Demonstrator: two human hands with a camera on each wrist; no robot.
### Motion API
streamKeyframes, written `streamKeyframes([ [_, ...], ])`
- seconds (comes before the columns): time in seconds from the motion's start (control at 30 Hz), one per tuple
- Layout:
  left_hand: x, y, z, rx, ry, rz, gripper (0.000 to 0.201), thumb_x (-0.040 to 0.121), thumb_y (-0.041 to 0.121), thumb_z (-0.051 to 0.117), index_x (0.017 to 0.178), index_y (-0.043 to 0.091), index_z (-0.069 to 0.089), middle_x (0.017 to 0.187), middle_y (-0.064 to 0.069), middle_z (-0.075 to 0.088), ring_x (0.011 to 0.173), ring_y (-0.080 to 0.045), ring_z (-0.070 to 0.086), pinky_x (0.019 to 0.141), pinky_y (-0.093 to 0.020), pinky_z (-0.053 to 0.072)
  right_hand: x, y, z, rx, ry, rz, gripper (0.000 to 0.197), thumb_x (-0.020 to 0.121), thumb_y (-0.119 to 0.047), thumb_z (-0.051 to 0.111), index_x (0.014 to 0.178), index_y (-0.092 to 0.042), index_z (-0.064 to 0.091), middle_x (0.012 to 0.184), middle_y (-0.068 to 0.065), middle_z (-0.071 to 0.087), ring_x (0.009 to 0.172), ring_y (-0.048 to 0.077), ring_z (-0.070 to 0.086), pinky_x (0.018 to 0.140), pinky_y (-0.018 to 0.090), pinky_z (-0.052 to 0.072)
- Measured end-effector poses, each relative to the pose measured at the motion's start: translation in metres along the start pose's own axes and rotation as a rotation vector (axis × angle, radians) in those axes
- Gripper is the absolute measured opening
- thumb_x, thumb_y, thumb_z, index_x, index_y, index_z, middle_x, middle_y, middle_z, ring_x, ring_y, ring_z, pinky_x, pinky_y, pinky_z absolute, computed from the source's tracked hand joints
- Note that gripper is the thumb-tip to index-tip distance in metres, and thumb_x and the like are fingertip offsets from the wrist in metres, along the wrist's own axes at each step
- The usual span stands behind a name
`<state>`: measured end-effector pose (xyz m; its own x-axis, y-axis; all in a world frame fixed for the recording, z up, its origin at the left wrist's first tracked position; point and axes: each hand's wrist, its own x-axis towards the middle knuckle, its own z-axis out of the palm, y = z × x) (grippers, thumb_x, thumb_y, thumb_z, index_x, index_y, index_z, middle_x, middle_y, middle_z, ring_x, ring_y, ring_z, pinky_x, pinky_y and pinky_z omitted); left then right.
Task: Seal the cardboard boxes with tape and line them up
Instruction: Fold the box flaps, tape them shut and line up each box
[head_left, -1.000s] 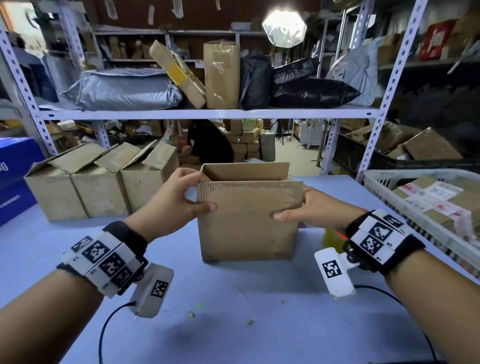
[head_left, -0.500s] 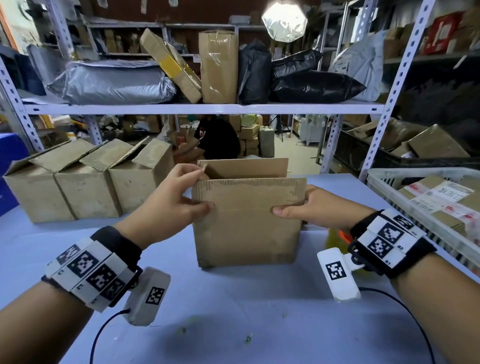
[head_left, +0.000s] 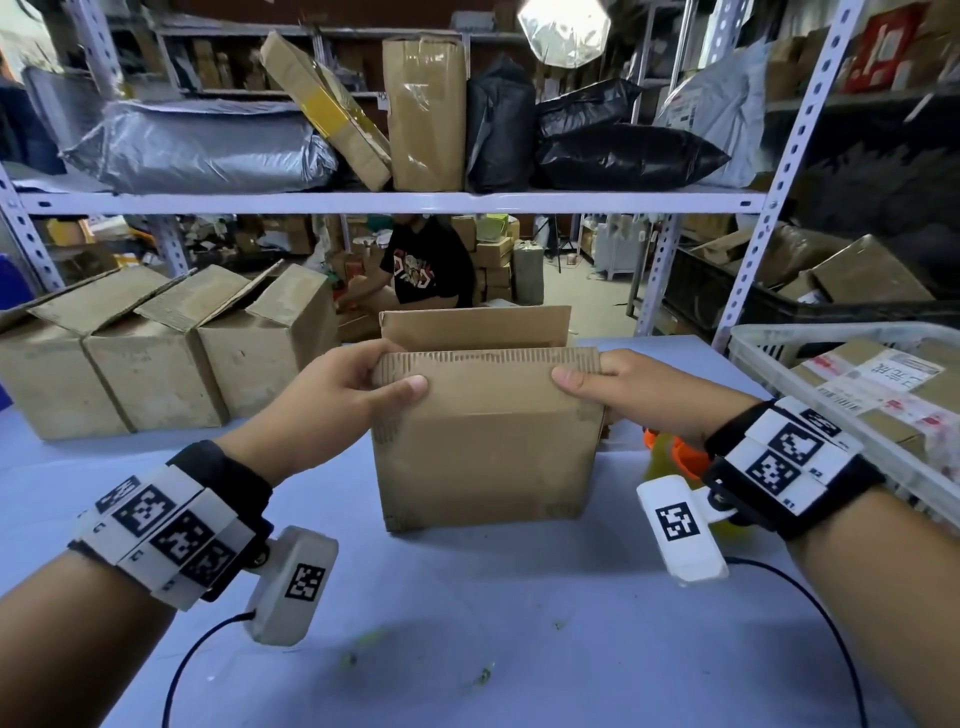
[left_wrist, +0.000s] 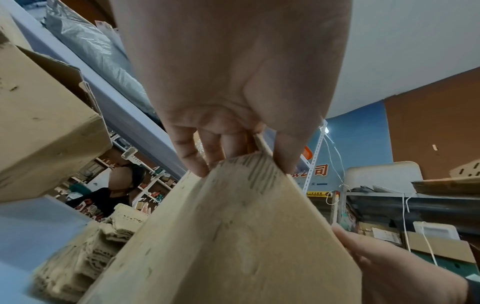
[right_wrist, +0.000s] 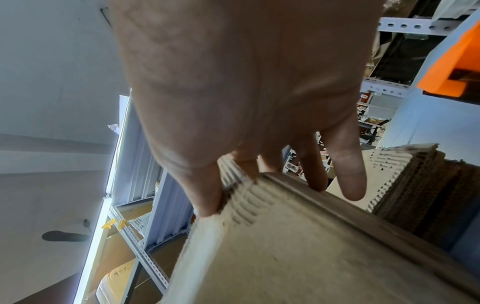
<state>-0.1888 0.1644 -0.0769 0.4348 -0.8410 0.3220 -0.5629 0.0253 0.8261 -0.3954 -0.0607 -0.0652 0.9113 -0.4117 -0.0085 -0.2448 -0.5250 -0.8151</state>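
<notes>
An open brown cardboard box (head_left: 483, 457) stands on the blue table in front of me, its far flap upright. My left hand (head_left: 343, 395) pinches the left end of the near flap (head_left: 485, 374), thumb on the outside, fingers behind. My right hand (head_left: 613, 384) pinches the right end of the same flap. The left wrist view shows the flap (left_wrist: 249, 195) caught between thumb and fingers (left_wrist: 189, 158). The right wrist view shows the flap corner (right_wrist: 246, 197) held the same way. Three more open boxes (head_left: 156, 353) stand in a row at the left. Part of an orange tape dispenser (head_left: 670, 452) shows behind my right wrist.
A white basket (head_left: 779, 384) with labelled parcels sits at the right edge of the table. A metal shelf (head_left: 389, 202) loaded with bags and parcels crosses overhead behind the boxes. A person in a black shirt (head_left: 426, 265) crouches beyond the table.
Both hands have slid up to the top corners of the near flap, and the view has come closer to the box. The box has stayed in place.
</notes>
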Motion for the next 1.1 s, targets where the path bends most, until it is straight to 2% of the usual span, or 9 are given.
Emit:
streamKeyframes([
  [0.1,0.002,0.001,-0.001,0.074,0.046,-0.042,0.017,0.090,0.028,0.073,0.106,0.023,0.071,0.095,-0.002,0.075,0.086,-0.011,0.070,0.078,-0.028,0.056,0.003,0.000,-0.001,0.044,0.023,-0.003,0.033,0.095,-0.041,0.060,0.124,-0.026,0.065,0.113,-0.007,0.073,0.097,0.005,0.070,0.078,0.022,0.052],
  [0.2,0.002,0.000,0.000,0.136,0.064,-0.051,0.025,0.085,0.030,0.077,0.109,0.028,0.071,0.092,0.008,0.073,0.084,-0.001,0.066,0.075,-0.022,0.053,0.007,-0.001,0.000,0.054,0.094,-0.019,0.053,0.092,-0.029,0.069,0.141,-0.022,0.050,0.133,-0.008,0.059,0.095,-0.009,0.064,0.066,0.008,0.048],
  [0.3,0.003,-0.003,0.000,0.212,0.092,-0.005,0.030,0.080,0.035,0.079,0.108,0.031,0.070,0.106,0.021,0.068,0.100,0.008,0.060,0.088,-0.019,0.049,0.009,0.003,0.002,0.045,0.126,-0.037,0.057,0.089,-0.024,0.073,0.140,-0.020,0.048,0.137,-0.008,0.057,0.110,-0.004,0.059,0.078,0.013,0.051],
  [0.43,0.007,-0.005,-0.007,0.275,0.079,-0.026,0.076,0.063,0.055,0.076,0.133,0.042,0.051,0.143,0.009,0.039,0.123,-0.010,0.050,0.101,-0.030,0.046,0.012,0.002,0.002,-0.059,0.191,-0.035,0.063,0.084,-0.033,0.078,0.136,-0.030,0.043,0.132,-0.009,0.054,0.103,0.001,0.060,0.075,0.015,0.047],
  [0.53,0.011,-0.003,-0.010,0.265,0.021,0.010,0.100,0.060,0.060,0.075,0.150,0.039,0.035,0.147,0.012,0.043,0.127,-0.008,0.050,0.102,-0.033,0.048,0.010,-0.002,0.000,-0.139,0.228,-0.047,0.089,0.079,-0.038,0.082,0.146,-0.038,0.024,0.140,-0.006,0.034,0.122,0.013,0.048,0.088,0.024,0.047],
  [0.63,0.013,-0.001,-0.012,0.361,-0.049,-0.013,0.074,0.064,0.065,0.069,0.132,0.039,0.059,0.130,0.017,0.058,0.123,-0.005,0.054,0.099,-0.028,0.047,0.009,-0.006,-0.002,-0.201,0.146,-0.115,0.072,0.085,-0.035,0.076,0.147,-0.037,0.038,0.151,-0.009,0.035,0.134,0.009,0.041,0.109,0.028,0.038],
  [0.83,0.026,0.012,-0.005,0.762,-0.095,0.017,0.042,0.082,0.066,0.062,0.106,0.033,0.074,0.113,0.009,0.060,0.113,-0.016,0.053,0.093,-0.032,0.042,0.010,-0.008,0.000,-0.391,0.042,-0.161,0.034,0.096,-0.033,0.062,0.129,-0.025,0.067,0.146,-0.009,0.051,0.133,-0.004,0.039,0.109,0.017,0.026],
  [0.97,0.040,0.025,0.020,0.864,-0.352,-0.048,0.098,0.070,0.089,0.033,0.150,0.034,0.039,0.158,0.001,0.035,0.148,-0.022,0.023,0.121,-0.047,0.021,0.014,-0.014,0.004,-0.565,0.129,-0.161,0.026,0.096,-0.040,0.059,0.117,-0.028,0.069,0.125,-0.008,0.061,0.114,0.011,0.056,0.101,0.033,0.045],
  [1.1,0.043,0.020,0.034,1.055,-0.459,-0.030,0.114,0.066,0.094,0.024,0.161,0.034,0.005,0.169,0.001,0.008,0.154,-0.023,0.007,0.122,-0.043,0.006,0.026,-0.027,0.017,-0.799,0.121,-0.091,0.028,0.098,-0.048,0.046,0.116,-0.028,0.054,0.126,0.003,0.050,0.116,0.022,0.049,0.100,0.042,0.041],
])
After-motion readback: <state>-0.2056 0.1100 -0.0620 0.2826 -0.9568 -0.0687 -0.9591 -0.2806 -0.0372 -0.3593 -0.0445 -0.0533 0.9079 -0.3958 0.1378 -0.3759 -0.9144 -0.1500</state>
